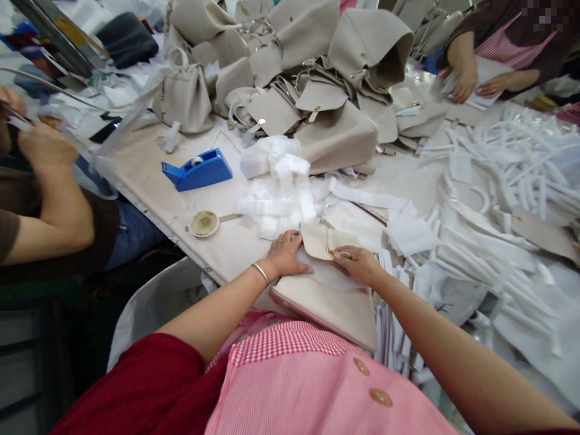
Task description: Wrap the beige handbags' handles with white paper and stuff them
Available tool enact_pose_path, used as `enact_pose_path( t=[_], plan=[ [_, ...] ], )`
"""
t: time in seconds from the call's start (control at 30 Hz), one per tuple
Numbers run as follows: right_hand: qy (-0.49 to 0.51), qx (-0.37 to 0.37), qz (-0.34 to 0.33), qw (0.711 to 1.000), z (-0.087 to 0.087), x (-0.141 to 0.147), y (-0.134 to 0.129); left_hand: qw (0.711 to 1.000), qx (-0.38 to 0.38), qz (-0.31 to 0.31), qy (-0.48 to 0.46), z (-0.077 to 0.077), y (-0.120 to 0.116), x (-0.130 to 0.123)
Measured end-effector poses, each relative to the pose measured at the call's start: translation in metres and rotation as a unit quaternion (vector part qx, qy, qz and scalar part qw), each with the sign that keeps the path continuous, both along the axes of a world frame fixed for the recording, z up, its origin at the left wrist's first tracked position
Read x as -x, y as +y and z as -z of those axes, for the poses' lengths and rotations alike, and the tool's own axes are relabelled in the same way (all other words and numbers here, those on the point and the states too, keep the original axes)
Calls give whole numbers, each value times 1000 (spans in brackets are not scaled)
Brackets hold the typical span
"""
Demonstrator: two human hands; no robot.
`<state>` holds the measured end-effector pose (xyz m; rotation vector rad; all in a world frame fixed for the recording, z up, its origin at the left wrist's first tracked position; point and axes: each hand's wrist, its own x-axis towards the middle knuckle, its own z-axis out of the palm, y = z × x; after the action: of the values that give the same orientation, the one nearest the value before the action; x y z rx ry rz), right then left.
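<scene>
A beige handbag lies on the table right in front of me, its pale flap at the far side. Thin white sheeting covers part of it between my hands. My left hand rests at the bag's left side by the flap, thumb and fingers apart. At the flap's front edge sits a small gold-coloured clasp. Fingers of my right hand are pinched together at this clasp; the fingertips hide part of it.
Beyond the bag lie crumpled white strips, a blue tape dispenser and a round tape roll. Many beige bags are heaped at the back. White padding strips cover the right. Co-workers' hands show at both sides.
</scene>
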<state>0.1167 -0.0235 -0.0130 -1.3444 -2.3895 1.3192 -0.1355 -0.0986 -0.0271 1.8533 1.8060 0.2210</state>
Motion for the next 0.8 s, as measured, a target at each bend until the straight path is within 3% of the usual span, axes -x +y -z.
enact_pose_path(
  t=[0.27,0.47,0.6,0.8],
  plan=[
    [-5,-59,-15,998,-5,1,-23,1000,-15,-14,-23,5,-3,-2],
    [-42,-167,-126,977,6,2,-35,1000,-8,-13,-6,12,-4,-2],
    [-109,-231,-149,955,11,5,-43,1000,15,-15,3,9,0,-5],
    [-77,-187,-109,973,7,8,-34,998,43,-44,9,3,0,-15]
  ],
)
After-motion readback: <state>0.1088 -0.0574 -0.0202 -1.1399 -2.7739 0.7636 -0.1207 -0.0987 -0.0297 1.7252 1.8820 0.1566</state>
